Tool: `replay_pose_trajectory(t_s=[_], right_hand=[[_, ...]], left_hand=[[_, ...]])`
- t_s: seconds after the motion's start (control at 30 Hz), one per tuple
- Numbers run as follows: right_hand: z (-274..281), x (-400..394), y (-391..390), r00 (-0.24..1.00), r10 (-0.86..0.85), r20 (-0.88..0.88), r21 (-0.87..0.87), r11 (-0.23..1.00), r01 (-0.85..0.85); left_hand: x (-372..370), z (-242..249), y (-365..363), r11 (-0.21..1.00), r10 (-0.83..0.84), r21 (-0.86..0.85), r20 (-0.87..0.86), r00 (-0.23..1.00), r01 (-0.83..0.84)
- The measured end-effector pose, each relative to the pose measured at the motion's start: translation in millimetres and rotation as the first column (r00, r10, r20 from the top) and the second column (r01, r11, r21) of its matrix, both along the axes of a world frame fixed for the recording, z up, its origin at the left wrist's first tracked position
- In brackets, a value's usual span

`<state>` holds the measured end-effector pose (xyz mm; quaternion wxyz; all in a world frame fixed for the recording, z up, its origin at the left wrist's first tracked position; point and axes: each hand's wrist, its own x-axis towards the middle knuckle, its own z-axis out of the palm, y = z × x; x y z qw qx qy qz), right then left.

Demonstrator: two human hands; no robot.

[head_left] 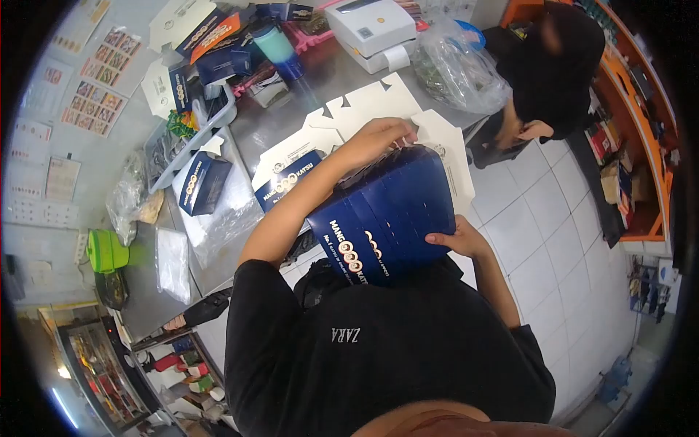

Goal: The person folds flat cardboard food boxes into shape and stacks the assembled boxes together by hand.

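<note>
A thick stack of dark blue printed cardboard food boxes (408,200), apparently flat and fanned in layers, rests against my torso. My right hand (460,239) grips its right side, thumb on the blue face and the other fingers hidden behind. Across the far edge of the stack lies my left hand (380,138), its fingers curled down at the edges of the boxes; the fingertips are partly hidden. White inner flaps (444,146) stick out beyond the stack on the right. Another blue and white box blank (291,164) lies under my left forearm on the metal table.
A label printer (371,33), a teal and blue tumbler (277,47) and a plastic bag (455,69) stand at the back. A folded blue box (204,182) sits left near a grey tray (193,138). A person in black (557,73) is at the right beside orange shelves (652,146).
</note>
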<state>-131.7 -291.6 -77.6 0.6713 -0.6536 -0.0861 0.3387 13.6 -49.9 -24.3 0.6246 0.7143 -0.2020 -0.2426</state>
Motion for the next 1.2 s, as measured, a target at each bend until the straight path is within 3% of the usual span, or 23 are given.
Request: replay_pose_trajectory(t_s=[0.07,0.17,0.2,0.23,0.3,0.4,0.5,0.6,0.7,0.77,0.87,0.9,0.97,1.03,1.07,1.2], right_hand=[[-4,-2,-2,1.0,-0.011,0.003,-0.034,0.999,0.011],[7,-4,1,0.998,-0.057,0.034,-0.001,0.998,0.057],[11,-5,3,0.995,-0.086,0.044,0.03,0.996,0.085],[10,-4,5,0.997,-0.072,0.042,0.044,0.997,0.07],[9,0,2,0.998,-0.049,0.039,0.058,0.997,0.046],[6,8,1,0.993,-0.008,0.117,-0.011,1.0,0.01],[0,14,1,0.989,0.01,0.146,0.0,1.0,-0.01],[4,19,5,0.991,-0.01,0.13,0.023,1.0,0.007],[-1,17,5,0.988,-0.074,0.133,0.026,0.997,0.071],[-8,15,4,0.982,-0.124,0.142,0.031,0.992,0.121],[-22,11,3,0.969,-0.245,0.019,0.129,0.962,0.24],[-30,10,2,0.956,-0.294,-0.01,0.173,0.941,0.291],[-52,10,0,0.921,-0.383,-0.071,0.247,0.888,0.388],[-59,17,-2,0.874,-0.463,-0.145,0.289,0.825,0.485],[-56,21,-2,0.856,-0.483,-0.186,0.315,0.795,0.518],[-54,29,-2,0.796,-0.553,-0.246,0.393,0.694,0.603]], left_hand=[[2,-1,4,0.999,-0.035,0.024,0.03,0.999,0.034],[10,0,15,0.999,0.045,-0.021,0.014,0.999,-0.045],[15,7,20,0.997,0.08,-0.024,0.097,0.992,-0.078],[17,16,24,0.988,0.136,0.053,0.131,0.982,-0.144],[24,22,41,0.945,-0.025,0.319,0.291,0.956,-0.072],[10,53,43,0.647,-0.176,0.754,0.003,0.984,0.113],[-8,80,53,0.723,-0.199,0.611,-0.262,0.944,0.322],[-30,99,95,0.851,-0.268,0.418,-0.174,0.948,0.317],[-81,100,145,0.942,-0.049,0.335,0.163,0.985,-0.008],[-124,81,170,0.903,0.219,0.347,0.132,0.967,-0.252],[-147,6,202,0.556,0.34,0.547,0.537,0.772,-0.626],[-143,-17,205,0.42,0.343,0.6,0.59,0.731,-0.681],[-132,-39,185,0.297,0.294,0.703,0.577,0.762,-0.646],[-116,-62,184,0.438,0.368,0.625,0.532,0.763,-0.647],[-116,-64,184,0.396,0.362,0.556,0.637,0.681,-0.731],[-137,-33,187,0.327,0.482,0.471,0.663,0.573,-0.819]])
